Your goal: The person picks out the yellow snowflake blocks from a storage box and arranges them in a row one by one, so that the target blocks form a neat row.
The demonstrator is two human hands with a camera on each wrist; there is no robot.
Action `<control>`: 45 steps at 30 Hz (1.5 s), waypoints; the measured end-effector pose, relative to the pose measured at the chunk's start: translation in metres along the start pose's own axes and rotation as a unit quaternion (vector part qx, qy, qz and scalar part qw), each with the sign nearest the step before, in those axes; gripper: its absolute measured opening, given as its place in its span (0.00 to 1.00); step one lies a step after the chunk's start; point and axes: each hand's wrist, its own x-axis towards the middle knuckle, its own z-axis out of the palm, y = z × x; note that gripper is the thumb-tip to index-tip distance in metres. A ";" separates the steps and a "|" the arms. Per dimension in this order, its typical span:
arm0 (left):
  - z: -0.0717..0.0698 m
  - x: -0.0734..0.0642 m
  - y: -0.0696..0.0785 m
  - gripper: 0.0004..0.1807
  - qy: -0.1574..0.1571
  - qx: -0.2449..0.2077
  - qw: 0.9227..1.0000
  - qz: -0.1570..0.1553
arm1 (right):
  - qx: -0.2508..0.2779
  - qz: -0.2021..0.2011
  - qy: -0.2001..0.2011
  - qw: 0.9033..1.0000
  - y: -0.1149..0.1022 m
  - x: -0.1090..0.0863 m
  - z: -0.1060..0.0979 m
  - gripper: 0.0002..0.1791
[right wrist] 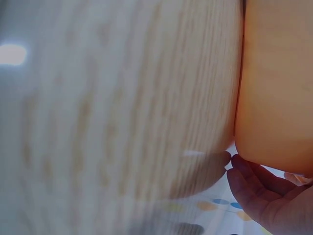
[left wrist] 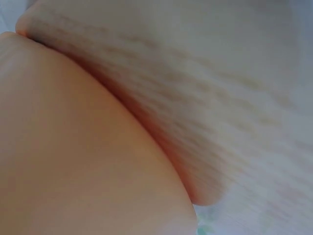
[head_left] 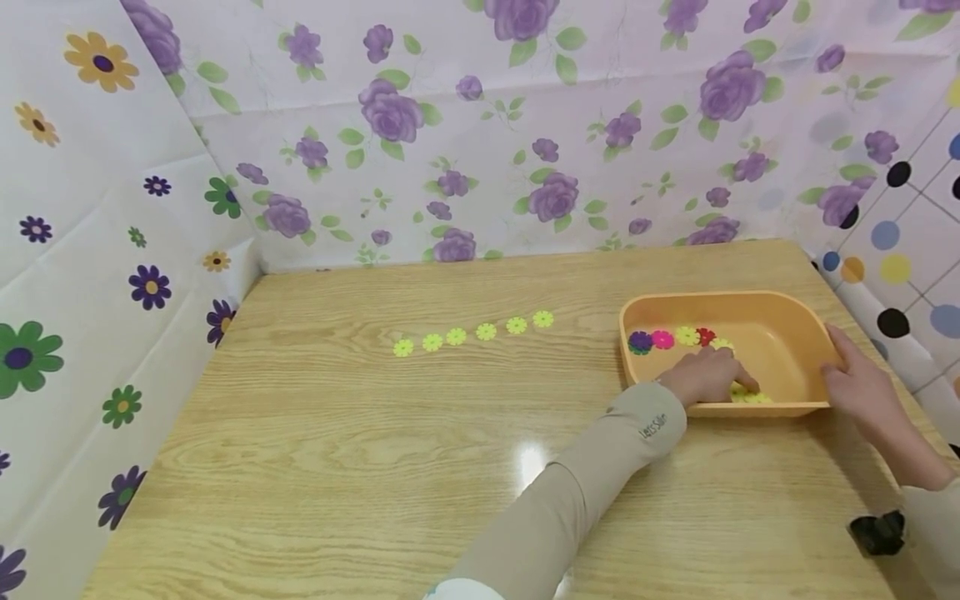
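Note:
Inside an orange plastic basin (head_left: 780, 411) my left hand (head_left: 703, 377) reaches down, with one extended finger touching yellow flower-shaped plastic pieces (head_left: 756, 397). Its other fingers are mostly hidden. My right hand (head_left: 862, 379) grips the basin's right rim, thumb over the edge; in the right wrist view its fingers (right wrist: 257, 188) lie against the outer wall. Along the basin's far left side lie a dark blue piece (head_left: 641, 340), a pink piece (head_left: 663, 339), a yellow piece (head_left: 686, 335) and a red piece (head_left: 705, 336). The left wrist view shows the basin's wall, not the hand.
Left of the basin, several yellow flower pieces (head_left: 486, 332) form a slanting row on the wooden table (head_left: 337, 450). A small black object (head_left: 877, 533) sits by the right sleeve. Flower-printed sheeting (head_left: 465, 167) covers the back wall.

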 end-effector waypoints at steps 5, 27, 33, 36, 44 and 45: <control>0.001 0.000 -0.002 0.20 -0.003 -0.022 1.000 0.010 | -0.003 -0.001 0.000 1.000 0.000 -0.001 0.001 0.32; -0.001 -0.001 -0.003 0.08 -0.013 -0.044 0.997 0.054 | 0.002 0.007 -0.001 1.000 0.000 0.001 0.001 0.32; -0.004 -0.001 -0.004 0.09 -0.021 -0.040 0.995 0.092 | 0.005 0.009 -0.002 1.000 0.000 0.001 0.001 0.32; -0.004 0.001 -0.005 0.08 -0.021 -0.040 0.992 0.115 | 0.006 0.007 0.000 1.000 0.001 0.001 0.002 0.32; -0.004 0.004 -0.005 0.12 -0.011 -0.043 0.989 0.138 | 0.003 0.002 0.007 1.000 0.002 0.002 0.002 0.31; -0.004 0.004 -0.005 0.13 -0.009 -0.044 0.989 0.140 | 0.002 0.002 0.007 1.000 0.002 0.002 0.002 0.31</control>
